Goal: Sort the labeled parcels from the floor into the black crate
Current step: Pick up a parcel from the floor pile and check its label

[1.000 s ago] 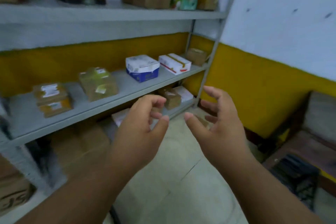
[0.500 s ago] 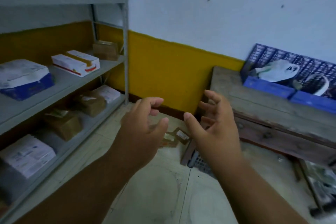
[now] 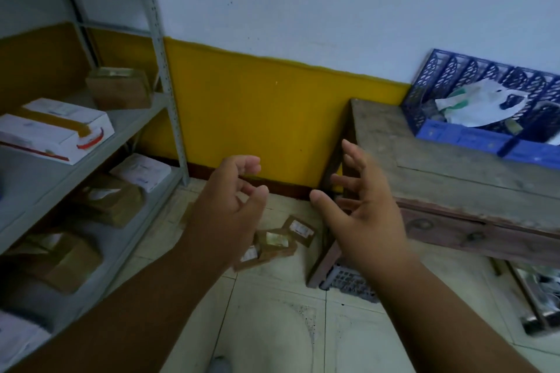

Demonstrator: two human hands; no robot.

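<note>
Both hands are empty, fingers loosely curled and spread: the left hand [image 3: 230, 209] and right hand [image 3: 366, 215] hover apart above the tiled floor [image 3: 272, 327]. Below and between them lie small brown labeled parcels [image 3: 274, 244], clustered beside a dark crate [image 3: 348, 281] tucked under the wooden bench [image 3: 454, 179].

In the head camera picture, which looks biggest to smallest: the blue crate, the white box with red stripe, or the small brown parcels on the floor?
1. Blue lattice plastic crate, partly cut off.
2. White cardboard box with red stripe, though it sits nearer the camera.
3. Small brown labelled floor parcels, alike among themselves.
</note>
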